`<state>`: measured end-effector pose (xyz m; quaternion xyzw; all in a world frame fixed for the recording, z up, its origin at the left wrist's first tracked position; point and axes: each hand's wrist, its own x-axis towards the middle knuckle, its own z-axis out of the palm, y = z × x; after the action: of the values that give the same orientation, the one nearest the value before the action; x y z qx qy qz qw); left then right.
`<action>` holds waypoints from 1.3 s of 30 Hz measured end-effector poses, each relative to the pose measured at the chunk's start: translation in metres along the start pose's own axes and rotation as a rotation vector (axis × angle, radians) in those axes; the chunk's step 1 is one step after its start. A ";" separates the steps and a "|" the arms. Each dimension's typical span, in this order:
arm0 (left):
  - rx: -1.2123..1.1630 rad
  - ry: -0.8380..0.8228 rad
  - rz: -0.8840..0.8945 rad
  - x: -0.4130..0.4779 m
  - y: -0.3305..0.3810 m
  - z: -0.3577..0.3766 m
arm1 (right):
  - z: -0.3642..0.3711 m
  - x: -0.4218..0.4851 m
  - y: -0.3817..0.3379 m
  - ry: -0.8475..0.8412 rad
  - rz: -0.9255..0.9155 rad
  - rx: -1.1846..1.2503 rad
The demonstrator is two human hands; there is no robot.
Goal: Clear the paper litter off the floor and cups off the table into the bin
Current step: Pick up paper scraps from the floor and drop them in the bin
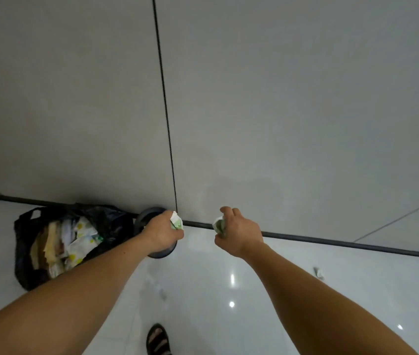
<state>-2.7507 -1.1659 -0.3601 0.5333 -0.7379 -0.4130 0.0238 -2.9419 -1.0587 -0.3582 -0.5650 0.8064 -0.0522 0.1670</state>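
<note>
My left hand (163, 233) grips a crushed white-and-green paper cup (176, 221) directly over a small dark round bin (143, 221) that stands against the wall. My right hand (239, 230) holds a second white-and-green paper cup (219, 224) to the right of the bin, above the floor by the skirting. A small crumpled scrap of paper (319, 273) lies on the glossy white floor at the right.
A black plastic bag (24, 252) stuffed with paper and wrappers sits left of the bin. A dark skirting strip (331, 242) runs along the grey wall. My sandalled foot (157, 340) is at the bottom.
</note>
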 end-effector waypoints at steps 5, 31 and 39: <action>0.040 0.038 -0.045 0.031 -0.055 -0.069 | 0.012 0.062 -0.081 -0.035 -0.101 0.004; -0.038 -0.164 -0.308 0.315 -0.248 -0.056 | 0.218 0.376 -0.156 -0.441 -0.089 0.018; -0.116 -0.301 -0.285 0.364 -0.300 -0.017 | 0.289 0.398 -0.145 -0.437 0.049 0.029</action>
<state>-2.6683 -1.4966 -0.6868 0.5621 -0.6254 -0.5289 -0.1148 -2.8395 -1.4494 -0.6736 -0.5407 0.7636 0.0639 0.3471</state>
